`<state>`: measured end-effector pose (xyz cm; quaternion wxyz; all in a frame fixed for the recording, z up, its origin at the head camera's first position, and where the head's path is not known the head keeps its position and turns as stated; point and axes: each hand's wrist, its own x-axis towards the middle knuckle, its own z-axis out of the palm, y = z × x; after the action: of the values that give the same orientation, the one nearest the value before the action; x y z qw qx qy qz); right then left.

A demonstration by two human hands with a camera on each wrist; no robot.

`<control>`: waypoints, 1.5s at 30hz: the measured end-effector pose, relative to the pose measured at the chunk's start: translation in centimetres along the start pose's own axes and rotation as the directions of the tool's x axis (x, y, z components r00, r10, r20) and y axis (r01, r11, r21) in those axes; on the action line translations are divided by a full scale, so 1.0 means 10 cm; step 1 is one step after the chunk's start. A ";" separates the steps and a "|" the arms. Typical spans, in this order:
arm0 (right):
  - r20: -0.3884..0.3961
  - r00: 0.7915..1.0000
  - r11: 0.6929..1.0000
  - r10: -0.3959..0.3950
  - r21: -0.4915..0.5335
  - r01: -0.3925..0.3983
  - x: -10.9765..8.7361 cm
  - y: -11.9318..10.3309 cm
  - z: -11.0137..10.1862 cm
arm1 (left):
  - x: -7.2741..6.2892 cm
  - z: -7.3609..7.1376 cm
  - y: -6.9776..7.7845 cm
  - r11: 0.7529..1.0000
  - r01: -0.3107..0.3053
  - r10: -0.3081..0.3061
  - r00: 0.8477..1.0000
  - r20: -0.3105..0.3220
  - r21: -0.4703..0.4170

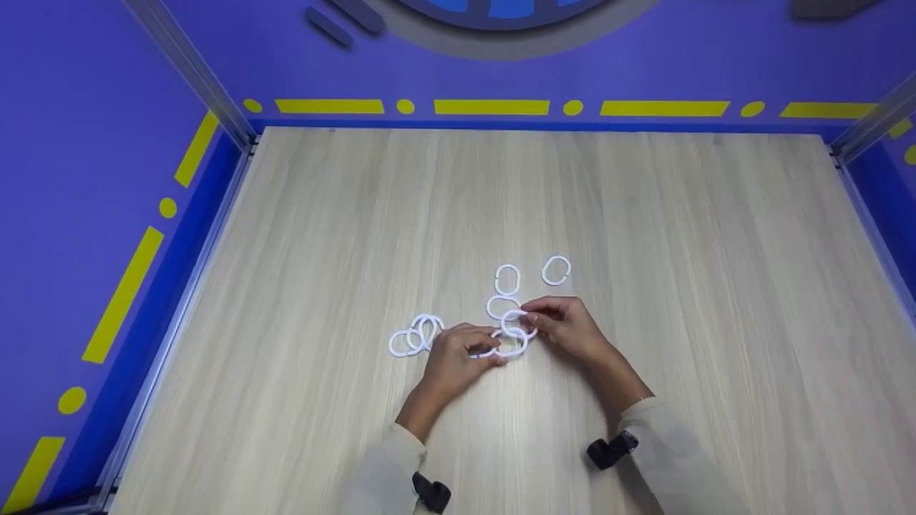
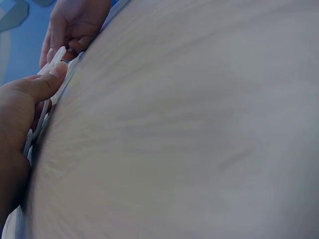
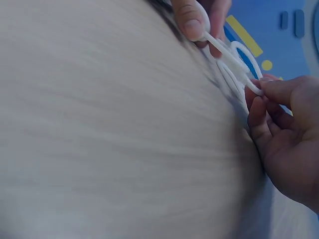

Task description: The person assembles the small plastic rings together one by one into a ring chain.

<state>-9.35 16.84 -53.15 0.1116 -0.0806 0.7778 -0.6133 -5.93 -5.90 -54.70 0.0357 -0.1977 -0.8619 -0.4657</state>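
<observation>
Several white oval plastic chain links are gathered around both hands. My left hand (image 1: 454, 357) pinches one link (image 1: 524, 347) between thumb and fingers, low over the table. Thumb and fingertips of my right hand (image 1: 572, 330) pinch a second link (image 1: 503, 322), which crosses the left hand's link in the head view. In the right wrist view the left hand's link (image 3: 227, 50) stretches toward the right hand's link (image 3: 255, 89), and they meet near the right fingertips. More links (image 1: 391, 343), overlapping one another, trail on the table left of my left hand, partly hidden by it.
Beyond the hands lie a link (image 1: 488, 307), another link (image 1: 519, 280) just behind it, and a separate link (image 1: 544, 272) farther right. Blue-purple panels (image 1: 343, 71) with yellow marks border the wooden table (image 1: 401, 200) at the back and sides.
</observation>
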 end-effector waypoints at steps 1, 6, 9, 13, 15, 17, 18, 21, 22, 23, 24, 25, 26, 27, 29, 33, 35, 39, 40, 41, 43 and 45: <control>0.000 1.000 1.000 0.016 0.004 -0.016 -0.01 0.00 -0.03 | 0.00 0.00 0.00 1.000 0.003 -0.003 1.000 0.001 -0.001; 0.019 0.997 0.997 0.075 0.004 -0.075 -0.09 0.02 -0.15 | 0.00 0.00 0.02 1.000 0.015 -0.015 1.000 0.002 0.005; 0.039 0.995 0.996 0.093 -0.002 -0.093 -0.13 0.02 -0.20 | 0.00 0.00 0.02 1.000 0.016 -0.016 1.000 0.001 0.008; 0.057 0.991 0.993 0.122 -0.012 -0.121 -0.17 0.01 -0.24 | -0.01 0.00 0.01 1.000 0.002 -0.002 1.000 -0.001 0.019; 0.063 0.990 0.992 0.128 -0.022 -0.127 -0.18 0.00 -0.25 | -0.01 0.00 0.00 1.000 -0.003 0.003 1.000 0.002 0.028; 0.067 0.990 0.992 0.121 -0.039 -0.119 -0.18 0.00 -0.25 | -0.02 0.00 -0.01 0.999 -0.008 0.008 1.000 0.004 0.039; 0.070 0.991 0.993 0.114 -0.050 -0.111 -0.18 0.01 -0.25 | -0.02 0.00 -0.01 0.999 -0.008 0.008 1.000 0.005 0.043; 0.069 0.993 0.993 0.100 -0.066 -0.096 -0.18 0.02 -0.24 | -0.03 0.00 -0.01 0.999 -0.011 0.011 1.000 0.006 0.049; 0.068 0.993 0.994 0.095 -0.067 -0.091 -0.18 0.03 -0.24 | -0.03 -0.01 -0.01 0.998 -0.019 0.019 1.000 0.005 0.055; 0.067 0.993 0.994 0.093 -0.067 -0.088 -0.17 0.04 -0.23 | -0.03 -0.01 -0.01 0.997 -0.032 0.032 0.999 0.002 0.072; 0.063 0.994 0.994 0.094 -0.066 -0.090 -0.17 0.05 -0.23 | -0.02 -0.01 0.00 0.994 -0.050 0.050 0.999 0.000 0.101; 0.062 0.994 0.994 0.090 -0.060 -0.087 -0.17 0.05 -0.23 | -0.02 -0.02 0.01 0.988 -0.071 0.072 0.997 -0.004 0.139; 0.064 0.995 0.995 0.082 -0.057 -0.079 -0.18 0.05 -0.23 | -0.01 -0.02 0.02 0.979 -0.090 0.093 0.996 -0.009 0.184; 0.062 0.995 0.996 0.076 -0.059 -0.072 -0.18 0.05 -0.23 | -0.01 -0.03 0.03 0.967 -0.107 0.114 0.993 -0.018 0.230; 0.057 0.996 0.996 0.067 -0.064 -0.063 -0.18 0.05 -0.23 | 0.02 -0.03 0.08 0.939 -0.132 0.150 0.988 -0.035 0.317; 0.048 0.997 0.996 0.059 -0.077 -0.055 -0.19 0.05 -0.23 | 0.09 0.03 0.18 0.914 -0.173 0.204 0.978 -0.047 0.366; 0.051 0.997 0.996 0.055 -0.075 -0.051 -0.19 0.06 -0.23 | 0.12 0.09 0.22 0.912 -0.203 0.231 0.972 -0.037 0.357; 0.073 0.996 0.998 0.042 -0.058 -0.038 -0.18 0.07 -0.23 | 0.16 0.21 0.23 0.923 -0.217 0.236 0.972 -0.021 0.317; 0.080 0.996 0.998 0.043 -0.051 -0.039 -0.18 0.07 -0.23 | 0.16 0.24 0.22 0.930 -0.208 0.224 0.974 -0.019 0.304; 0.087 0.995 0.998 0.044 -0.046 -0.040 -0.18 0.07 -0.24 | 0.15 0.26 0.20 0.936 -0.199 0.213 0.977 -0.018 0.290; 0.093 0.995 0.998 0.046 -0.038 -0.043 -0.18 0.07 -0.24 | 0.13 0.28 0.18 0.945 -0.188 0.199 0.980 -0.014 0.268; 0.096 0.994 0.998 0.050 -0.035 -0.047 -0.18 0.06 -0.26 | 0.12 0.29 0.16 0.947 -0.193 0.201 0.980 -0.006 0.255</control>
<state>-8.31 19.89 -53.05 0.1626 -0.0934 0.7832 -0.5928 -6.07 -2.42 -54.75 0.1204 -0.2690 -0.8896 -0.3488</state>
